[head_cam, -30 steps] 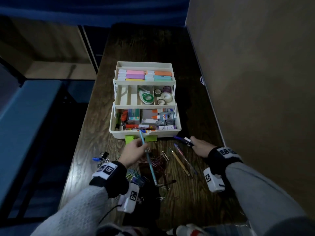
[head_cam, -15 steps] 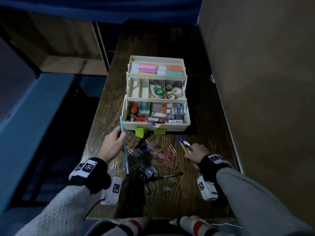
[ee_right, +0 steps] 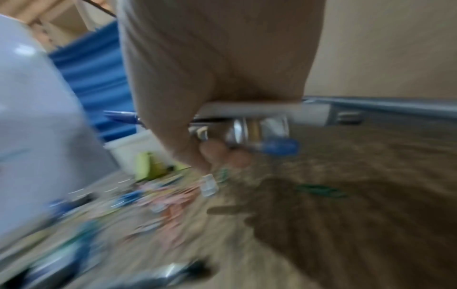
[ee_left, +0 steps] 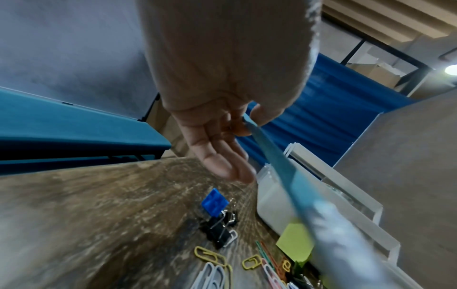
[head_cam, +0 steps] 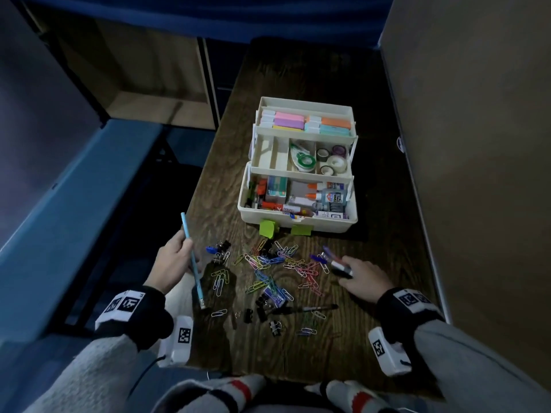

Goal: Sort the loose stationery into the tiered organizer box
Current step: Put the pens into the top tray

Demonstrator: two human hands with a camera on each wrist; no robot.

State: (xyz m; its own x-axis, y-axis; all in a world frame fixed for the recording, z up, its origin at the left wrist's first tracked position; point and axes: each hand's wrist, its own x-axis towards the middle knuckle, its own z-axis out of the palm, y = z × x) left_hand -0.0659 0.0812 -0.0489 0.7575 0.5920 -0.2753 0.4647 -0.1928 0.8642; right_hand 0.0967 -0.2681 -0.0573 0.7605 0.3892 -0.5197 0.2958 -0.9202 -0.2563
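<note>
The cream tiered organizer box (head_cam: 325,226) stands open mid-table, its trays holding sticky notes, tape rolls and glue. My left hand (head_cam: 186,244) hovers at the table's left edge and pinches a long light-blue pencil (head_cam: 193,263) between thumb and fingers; the left wrist view shows the same pencil (ee_left: 279,170) in that hand (ee_left: 222,136). Near the right, my right hand (head_cam: 347,269) grips a bundle of pens (head_cam: 332,259) low over the table. In the blurred right wrist view its curled fingers (ee_right: 217,154) wrap several pens (ee_right: 259,113).
Coloured paper clips (head_cam: 274,269) lie scattered in front of the box, with black and blue binder clips (head_cam: 219,248) among them. A black pen (head_cam: 307,309) lies nearer me. Two green sticky notes (head_cam: 268,228) hang off the box front. A tan wall (head_cam: 477,174) borders the table's right side.
My left hand carried the blue pencil leftward, away from the box front. My right hand came down over two loose pencils; they no longer lie on the table, and its bundle is thicker.
</note>
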